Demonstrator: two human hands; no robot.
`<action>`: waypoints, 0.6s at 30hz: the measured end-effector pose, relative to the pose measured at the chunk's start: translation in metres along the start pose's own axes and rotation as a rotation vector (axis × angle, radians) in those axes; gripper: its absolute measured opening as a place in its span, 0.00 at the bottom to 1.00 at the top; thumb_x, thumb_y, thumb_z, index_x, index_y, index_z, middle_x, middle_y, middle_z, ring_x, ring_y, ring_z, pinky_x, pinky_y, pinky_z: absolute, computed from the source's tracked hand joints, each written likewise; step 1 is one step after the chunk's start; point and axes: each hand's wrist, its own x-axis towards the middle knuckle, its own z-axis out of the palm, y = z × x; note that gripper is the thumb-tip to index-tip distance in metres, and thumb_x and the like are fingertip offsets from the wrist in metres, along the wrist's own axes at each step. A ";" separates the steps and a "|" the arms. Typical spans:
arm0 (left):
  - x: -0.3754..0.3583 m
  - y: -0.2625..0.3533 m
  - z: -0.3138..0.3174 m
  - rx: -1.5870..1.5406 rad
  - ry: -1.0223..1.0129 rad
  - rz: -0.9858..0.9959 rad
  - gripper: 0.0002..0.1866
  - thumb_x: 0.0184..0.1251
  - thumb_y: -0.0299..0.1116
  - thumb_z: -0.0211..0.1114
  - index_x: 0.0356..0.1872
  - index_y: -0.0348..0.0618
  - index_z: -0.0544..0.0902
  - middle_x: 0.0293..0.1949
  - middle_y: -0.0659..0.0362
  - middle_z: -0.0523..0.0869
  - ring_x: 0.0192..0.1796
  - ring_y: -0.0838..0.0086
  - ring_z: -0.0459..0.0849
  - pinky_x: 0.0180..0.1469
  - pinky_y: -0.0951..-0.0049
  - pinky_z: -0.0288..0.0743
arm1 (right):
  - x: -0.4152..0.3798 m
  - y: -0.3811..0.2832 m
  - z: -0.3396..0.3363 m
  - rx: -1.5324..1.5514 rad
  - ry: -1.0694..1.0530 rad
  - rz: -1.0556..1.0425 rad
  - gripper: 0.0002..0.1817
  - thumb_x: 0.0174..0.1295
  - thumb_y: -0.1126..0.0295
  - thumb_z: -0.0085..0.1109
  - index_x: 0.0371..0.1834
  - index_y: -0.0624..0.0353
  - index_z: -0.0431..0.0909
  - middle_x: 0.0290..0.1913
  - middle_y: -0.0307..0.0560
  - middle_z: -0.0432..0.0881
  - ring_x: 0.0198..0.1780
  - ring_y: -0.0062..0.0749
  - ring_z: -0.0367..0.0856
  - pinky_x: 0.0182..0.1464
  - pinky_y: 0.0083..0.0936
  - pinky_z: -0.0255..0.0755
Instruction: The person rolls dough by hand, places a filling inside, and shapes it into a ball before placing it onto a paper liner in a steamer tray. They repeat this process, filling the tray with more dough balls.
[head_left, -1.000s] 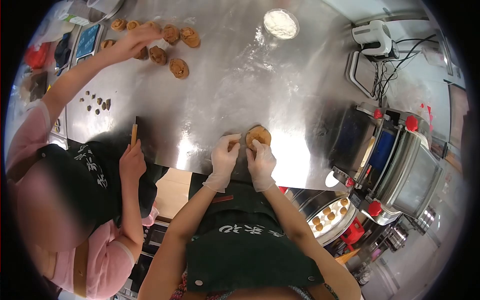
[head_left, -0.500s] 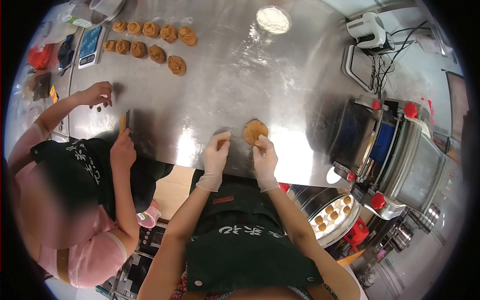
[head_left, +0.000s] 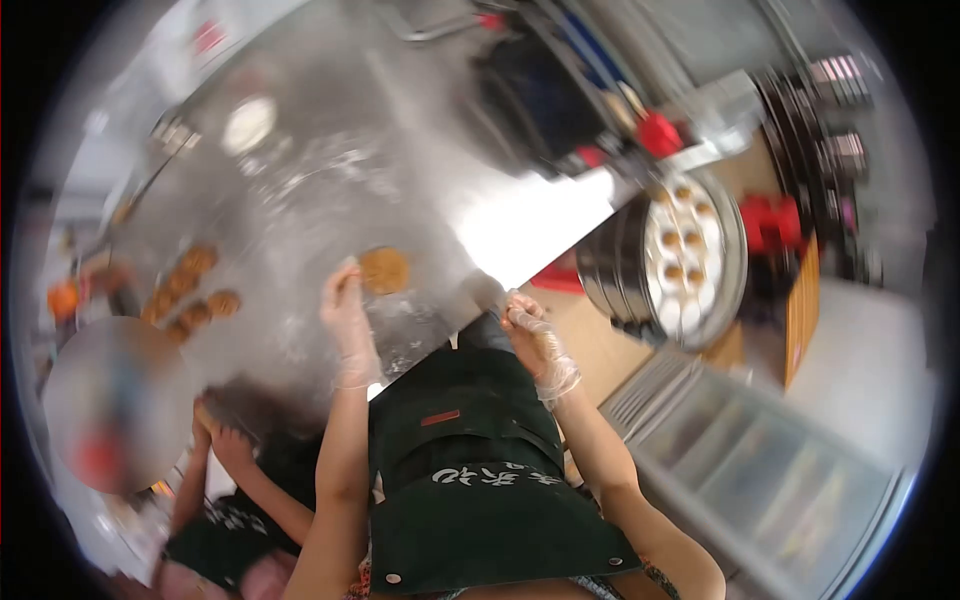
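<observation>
A flat round brown dough disc [head_left: 385, 270] lies on the steel table. My left hand [head_left: 347, 315], in a clear glove, is at the disc's left edge with fingertips drawn together. Whether it touches the dough or pinches something is blurred. My right hand [head_left: 535, 340], also gloved, is closed beyond the table's edge, right of the disc and left of the steamer. Anything between its fingers is too small or hidden to make out.
Right of the table stands a round steamer [head_left: 738, 255] holding brown dough balls on white liners. Several dough pieces [head_left: 185, 280] and a bowl of white flour [head_left: 249, 125] sit on the table. A co-worker's hands [head_left: 225, 440] are at lower left. A machine with red knobs [head_left: 658, 134] stands behind.
The view has swung right, bringing the steamer nearer the middle. My right hand has left the dough disc and moved right, past the table's edge. My left hand is now beside the disc.
</observation>
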 end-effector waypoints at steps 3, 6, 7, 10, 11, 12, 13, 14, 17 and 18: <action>-0.011 0.012 0.031 0.132 -0.149 -0.006 0.10 0.76 0.26 0.64 0.52 0.36 0.85 0.55 0.59 0.87 0.57 0.76 0.82 0.65 0.73 0.73 | -0.067 0.010 -0.049 0.154 0.167 -0.143 0.17 0.63 0.82 0.66 0.55 0.60 0.78 0.48 0.42 0.82 0.50 0.32 0.82 0.57 0.28 0.77; -0.039 0.007 0.061 0.232 -0.359 -0.026 0.11 0.75 0.25 0.64 0.53 0.35 0.85 0.55 0.58 0.87 0.56 0.76 0.83 0.62 0.73 0.76 | -0.142 0.038 -0.101 0.285 0.390 -0.303 0.18 0.62 0.81 0.68 0.55 0.60 0.78 0.48 0.43 0.82 0.49 0.34 0.82 0.59 0.29 0.76; -0.045 -0.002 0.066 0.294 -0.467 0.035 0.12 0.76 0.26 0.63 0.55 0.35 0.85 0.55 0.57 0.87 0.55 0.75 0.83 0.62 0.73 0.76 | -0.169 0.051 -0.120 0.328 0.473 -0.355 0.19 0.62 0.81 0.68 0.56 0.61 0.77 0.48 0.44 0.82 0.50 0.34 0.82 0.59 0.30 0.76; -0.078 -0.044 0.087 0.457 -0.813 0.212 0.16 0.77 0.28 0.62 0.60 0.33 0.83 0.55 0.55 0.87 0.53 0.74 0.84 0.60 0.73 0.76 | -0.273 0.142 -0.218 0.533 0.776 -0.509 0.20 0.61 0.79 0.69 0.56 0.61 0.76 0.49 0.43 0.82 0.50 0.34 0.82 0.60 0.32 0.76; -0.084 -0.057 0.090 0.460 -0.844 0.178 0.13 0.75 0.25 0.65 0.56 0.33 0.85 0.55 0.56 0.87 0.55 0.73 0.85 0.60 0.73 0.79 | -0.301 0.167 -0.237 0.544 0.901 -0.554 0.19 0.61 0.80 0.68 0.56 0.60 0.77 0.49 0.43 0.82 0.51 0.33 0.82 0.60 0.34 0.77; -0.112 -0.053 0.097 0.483 -0.870 0.175 0.13 0.76 0.26 0.63 0.57 0.34 0.84 0.56 0.56 0.87 0.54 0.74 0.85 0.60 0.74 0.79 | -0.326 0.194 -0.257 0.579 1.007 -0.592 0.20 0.61 0.80 0.68 0.56 0.59 0.77 0.48 0.43 0.82 0.51 0.33 0.82 0.60 0.34 0.77; -0.121 -0.062 0.097 0.468 -0.965 0.179 0.13 0.77 0.27 0.62 0.58 0.34 0.84 0.55 0.57 0.87 0.54 0.75 0.84 0.60 0.75 0.78 | -0.351 0.223 -0.277 0.615 1.105 -0.622 0.20 0.61 0.80 0.68 0.56 0.59 0.77 0.47 0.43 0.82 0.52 0.33 0.82 0.59 0.34 0.78; -0.130 -0.071 0.098 0.456 -1.055 0.181 0.14 0.78 0.28 0.62 0.58 0.34 0.84 0.55 0.57 0.87 0.53 0.76 0.84 0.59 0.76 0.77 | -0.376 0.250 -0.293 0.652 1.202 -0.640 0.20 0.61 0.80 0.68 0.56 0.58 0.77 0.47 0.42 0.83 0.52 0.33 0.82 0.59 0.35 0.78; -0.193 -0.086 0.101 0.526 -1.151 0.216 0.14 0.80 0.29 0.61 0.60 0.34 0.83 0.55 0.59 0.87 0.52 0.78 0.83 0.59 0.77 0.76 | -0.446 0.326 -0.322 0.805 1.413 -0.707 0.18 0.59 0.82 0.67 0.52 0.56 0.80 0.46 0.39 0.83 0.48 0.30 0.83 0.59 0.32 0.78; -0.213 -0.092 0.098 0.552 -1.175 0.219 0.15 0.80 0.29 0.61 0.60 0.35 0.83 0.54 0.59 0.87 0.52 0.78 0.83 0.59 0.77 0.75 | -0.470 0.354 -0.328 0.858 1.474 -0.719 0.18 0.59 0.84 0.67 0.51 0.54 0.81 0.45 0.37 0.84 0.48 0.28 0.83 0.59 0.31 0.78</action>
